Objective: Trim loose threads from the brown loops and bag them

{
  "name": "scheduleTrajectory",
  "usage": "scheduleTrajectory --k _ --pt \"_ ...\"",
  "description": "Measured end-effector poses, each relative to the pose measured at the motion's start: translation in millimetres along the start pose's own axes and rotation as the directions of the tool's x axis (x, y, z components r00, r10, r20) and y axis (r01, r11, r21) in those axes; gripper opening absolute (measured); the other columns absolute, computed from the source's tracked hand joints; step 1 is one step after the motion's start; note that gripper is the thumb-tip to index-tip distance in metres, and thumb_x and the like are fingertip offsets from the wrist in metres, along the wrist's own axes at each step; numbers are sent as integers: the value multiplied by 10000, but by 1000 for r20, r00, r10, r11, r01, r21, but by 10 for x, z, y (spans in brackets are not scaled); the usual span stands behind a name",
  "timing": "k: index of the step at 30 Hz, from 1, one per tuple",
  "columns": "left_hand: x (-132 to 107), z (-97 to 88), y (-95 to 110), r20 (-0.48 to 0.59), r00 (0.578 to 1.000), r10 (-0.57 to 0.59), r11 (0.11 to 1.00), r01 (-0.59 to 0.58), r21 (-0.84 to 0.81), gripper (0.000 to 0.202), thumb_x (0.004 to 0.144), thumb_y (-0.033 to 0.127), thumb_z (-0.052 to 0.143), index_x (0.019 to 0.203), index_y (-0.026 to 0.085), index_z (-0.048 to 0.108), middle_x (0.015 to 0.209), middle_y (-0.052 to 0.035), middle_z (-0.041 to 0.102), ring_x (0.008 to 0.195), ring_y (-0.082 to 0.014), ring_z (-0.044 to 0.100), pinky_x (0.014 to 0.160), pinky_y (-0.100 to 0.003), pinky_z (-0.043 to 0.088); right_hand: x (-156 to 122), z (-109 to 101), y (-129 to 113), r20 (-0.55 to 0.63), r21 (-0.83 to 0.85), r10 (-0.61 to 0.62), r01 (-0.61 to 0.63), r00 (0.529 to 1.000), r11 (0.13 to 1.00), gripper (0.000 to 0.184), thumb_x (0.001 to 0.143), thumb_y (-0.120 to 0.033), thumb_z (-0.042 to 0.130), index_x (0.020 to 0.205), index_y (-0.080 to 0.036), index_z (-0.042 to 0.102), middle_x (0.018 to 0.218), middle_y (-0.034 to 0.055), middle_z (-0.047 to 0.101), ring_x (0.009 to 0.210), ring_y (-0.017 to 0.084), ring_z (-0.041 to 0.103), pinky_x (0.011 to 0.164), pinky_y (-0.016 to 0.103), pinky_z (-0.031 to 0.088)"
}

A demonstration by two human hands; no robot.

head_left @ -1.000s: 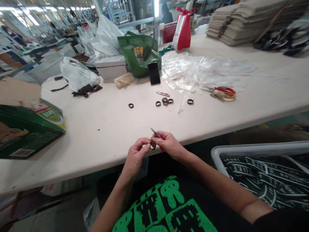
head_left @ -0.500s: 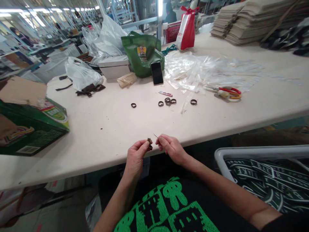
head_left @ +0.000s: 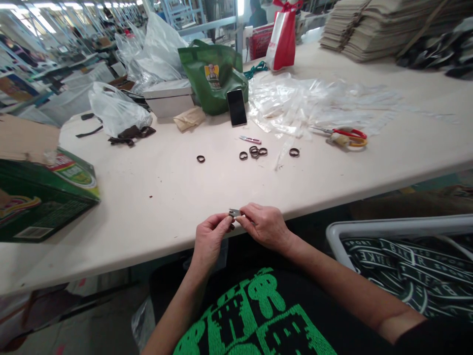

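Note:
At the table's near edge my left hand (head_left: 212, 236) pinches a small dark brown loop (head_left: 232, 227) between thumb and fingers; most of the loop is hidden by the fingertips. My right hand (head_left: 266, 226) is closed around small thread snips (head_left: 235, 212), whose silvery blades point left. The blades are at the top of the brown piece; whether they touch it I cannot tell. Further back on the table lie several similar brown loops (head_left: 254, 151), with a single loop (head_left: 200, 159) to the left and another loop (head_left: 294, 153) to the right.
Behind the loops lie a pink-handled cutter (head_left: 250, 140), a phone (head_left: 237, 107) leaning on a green bag (head_left: 214, 79), clear plastic strips (head_left: 295, 103) and scissors (head_left: 345, 137). A green carton (head_left: 48, 192) stands left. A grey bin (head_left: 332, 236) of printed bands is at right.
My right hand has moved left to meet the left hand, and the snips' blades now show at the brown loop. The view has shifted slightly.

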State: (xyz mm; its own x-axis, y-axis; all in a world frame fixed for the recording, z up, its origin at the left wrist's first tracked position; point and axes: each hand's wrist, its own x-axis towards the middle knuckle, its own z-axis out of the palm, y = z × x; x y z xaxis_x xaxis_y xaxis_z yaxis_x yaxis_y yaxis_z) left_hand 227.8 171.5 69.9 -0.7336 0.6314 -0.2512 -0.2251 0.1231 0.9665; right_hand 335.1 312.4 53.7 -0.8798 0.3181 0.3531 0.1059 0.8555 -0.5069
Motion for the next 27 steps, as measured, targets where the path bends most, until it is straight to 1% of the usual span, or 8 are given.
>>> scheduleTrajectory --k 5,9,12,17,21,24,26,27 --pt "15 9 21 13 1000 -15 1000 14 28 232 719 387 766 814 176 774 697 -19 716 658 -139 593 695 -270 482 -17 -23 3 -3 -125 -24 23 1000 992 505 1044 -505 330 844 -165 645 751 45 624 593 129 496 563 288 245" --pt "14 18 35 22 1000 -22 999 21 45 222 708 377 766 795 172 774 688 -19 709 648 -141 581 691 -275 476 -30 -57 -1 -27 -189 -53 47 998 981 447 1033 -477 393 837 -166 648 756 42 615 580 128 477 559 296 241" --pt "9 14 36 30 999 -16 998 14 54 224 707 379 765 791 171 774 693 -20 708 652 -143 580 693 -277 472 -31 -75 6 -31 -202 -63 56 998 978 434 1030 -473 411 834 -164 644 756 37 609 578 126 474 560 293 249" --pt "13 11 30 30 999 -20 997 18 71 233 717 383 760 805 169 777 688 -17 703 662 -141 578 685 -266 458 -30 -68 29 -26 -189 -85 78 996 979 480 1048 -474 365 809 -167 646 735 28 602 574 121 468 552 287 250" --pt "19 20 30 41 999 -32 998 29 57 223 709 376 766 795 170 777 678 -12 700 644 -133 571 681 -266 457 -36 -60 57 -32 -179 -94 87 995 980 479 1052 -453 367 791 -166 650 731 29 603 572 117 465 558 287 253" --pt "31 12 19 41 998 -38 998 36 49 223 710 375 769 796 170 775 691 -18 704 647 -133 575 686 -270 463 -31 -68 93 -11 -70 -39 38 999 997 464 1040 -452 391 778 -167 648 728 32 605 596 122 486 573 283 278" --pt "46 -4 1 46 998 -48 998 46 42 227 722 380 768 817 174 775 717 -24 708 673 -139 589 711 -277 471 -21 -69 123 6 121 52 -52 999 991 429 1025 -444 415 789 -168 645 729 31 611 645 133 522 608 271 328" --pt "53 -15 -10 52 997 -52 998 51 31 227 730 382 765 835 180 774 757 -29 715 698 -143 598 730 -283 477 -14 -64 137 22 245 110 -112 994 963 411 1016 -438 423 798 -170 645 730 29 617 669 137 538 631 266 357"
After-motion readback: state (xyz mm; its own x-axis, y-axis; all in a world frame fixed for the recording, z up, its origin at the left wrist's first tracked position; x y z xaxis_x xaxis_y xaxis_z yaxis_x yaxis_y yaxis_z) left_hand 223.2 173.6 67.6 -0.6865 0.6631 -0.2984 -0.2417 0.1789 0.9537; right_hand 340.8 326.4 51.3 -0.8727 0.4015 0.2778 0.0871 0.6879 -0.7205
